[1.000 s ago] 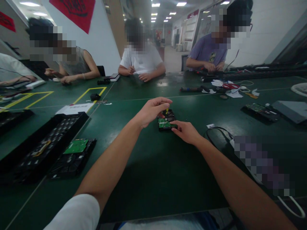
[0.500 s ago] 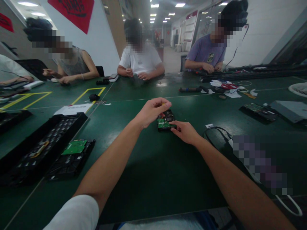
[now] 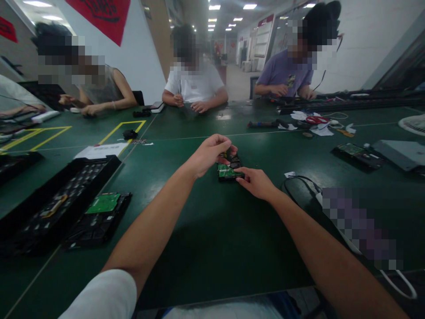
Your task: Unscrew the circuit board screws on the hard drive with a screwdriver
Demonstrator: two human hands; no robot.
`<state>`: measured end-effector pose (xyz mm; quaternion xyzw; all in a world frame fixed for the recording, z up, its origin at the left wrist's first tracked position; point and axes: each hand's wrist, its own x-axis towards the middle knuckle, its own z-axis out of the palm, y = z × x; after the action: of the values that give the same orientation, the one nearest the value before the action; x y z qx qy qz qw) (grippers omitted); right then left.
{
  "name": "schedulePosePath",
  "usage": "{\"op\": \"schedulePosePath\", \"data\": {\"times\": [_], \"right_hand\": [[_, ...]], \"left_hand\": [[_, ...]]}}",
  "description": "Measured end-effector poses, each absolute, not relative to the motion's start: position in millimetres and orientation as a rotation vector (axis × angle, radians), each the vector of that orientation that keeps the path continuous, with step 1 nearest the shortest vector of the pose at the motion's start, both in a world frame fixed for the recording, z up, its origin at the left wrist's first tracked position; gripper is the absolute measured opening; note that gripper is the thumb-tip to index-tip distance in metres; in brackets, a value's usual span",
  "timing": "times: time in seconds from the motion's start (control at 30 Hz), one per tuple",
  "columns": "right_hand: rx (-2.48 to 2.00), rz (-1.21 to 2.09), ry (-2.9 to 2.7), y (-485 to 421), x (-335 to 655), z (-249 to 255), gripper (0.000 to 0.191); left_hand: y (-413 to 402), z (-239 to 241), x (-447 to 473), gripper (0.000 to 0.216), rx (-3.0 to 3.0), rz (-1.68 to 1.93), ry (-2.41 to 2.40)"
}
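In front of me on the green table point(image 3: 212, 248) lies a hard drive point(image 3: 226, 172) with its green circuit board facing up. My left hand point(image 3: 212, 155) is over its far part, fingers closed round a small yellow-and-black tool point(image 3: 226, 155) that looks like a screwdriver. Most of that tool is hidden by the fingers, and its tip cannot be made out. My right hand point(image 3: 255, 180) grips the drive's near right edge with thumb and forefinger, and the drive lies flat.
To the left are a long black tray point(image 3: 89, 170) and another hard drive point(image 3: 99, 219). A power strip point(image 3: 360, 226) with its cable lies at right. Beyond it are a further drive point(image 3: 358, 156) and a grey box point(image 3: 401, 153). Several people sit across the table.
My left fingers have shifted slightly on the tool and its far fingers now show more spread. My right hand and the drive stay in place.
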<state>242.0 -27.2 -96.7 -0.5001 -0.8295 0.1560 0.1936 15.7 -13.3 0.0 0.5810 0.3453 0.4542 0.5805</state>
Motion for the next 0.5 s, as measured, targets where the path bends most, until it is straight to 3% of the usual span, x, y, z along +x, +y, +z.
{"op": "schedulePosePath", "data": {"times": [0.5], "right_hand": [[-1.403, 0.45, -2.326, -28.5, 241.8, -95.0, 0.041]], "left_hand": [[-10.4, -1.0, 14.0, 0.016, 1.329, 1.074, 0.723]]}}
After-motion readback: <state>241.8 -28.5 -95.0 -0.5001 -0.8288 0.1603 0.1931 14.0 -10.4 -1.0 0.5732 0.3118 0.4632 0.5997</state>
